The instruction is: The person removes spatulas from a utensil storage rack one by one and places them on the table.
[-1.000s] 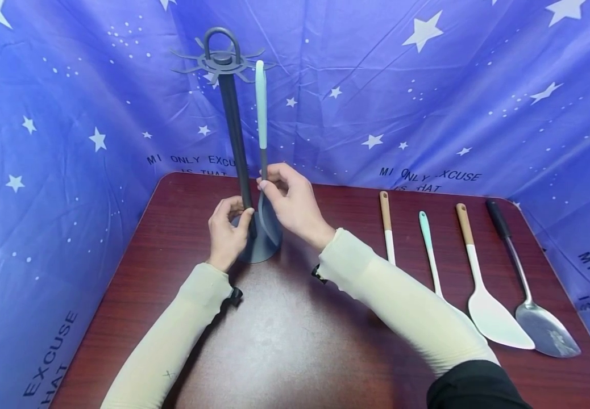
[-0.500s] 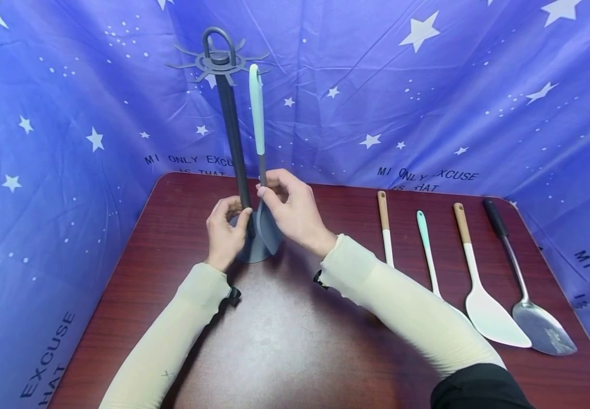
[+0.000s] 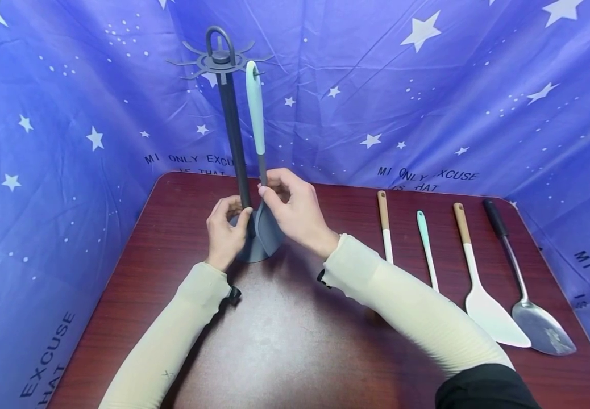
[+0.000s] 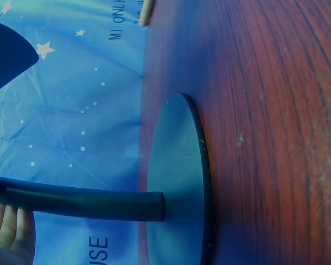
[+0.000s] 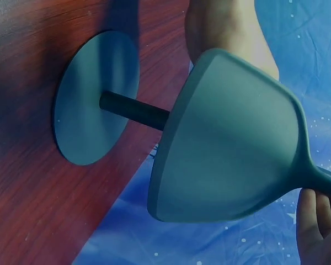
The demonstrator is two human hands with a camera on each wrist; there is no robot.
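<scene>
In the head view, a dark grey utensil rack [image 3: 232, 125] stands upright, with a ring of hooks on top and a round base [image 4: 174, 149]. My left hand [image 3: 227, 233] grips its pole low down, above the base. My right hand [image 3: 299, 215] pinches the neck of a turner with a mint handle [image 3: 255, 113] and a grey blade [image 5: 231, 143]. The turner is upright, beside the pole on the right. A hook tip shows at the hole in its handle top; whether the hook bears its weight I cannot tell. The right wrist view has the blade apart from the base.
On the right of the brown table [image 3: 279, 341] lie a wooden-handled white utensil [image 3: 384, 218], a mint-handled one [image 3: 424, 233], a white turner [image 3: 494, 318] and a metal turner [image 3: 543, 329]. My right sleeve covers parts of the first two. A starry blue curtain [image 3: 325, 125] surrounds the table.
The turner has twisted, so its blade shows wider, and its handle top has shifted slightly left. The rack's hook ring has turned. My left hand has stayed on the pole.
</scene>
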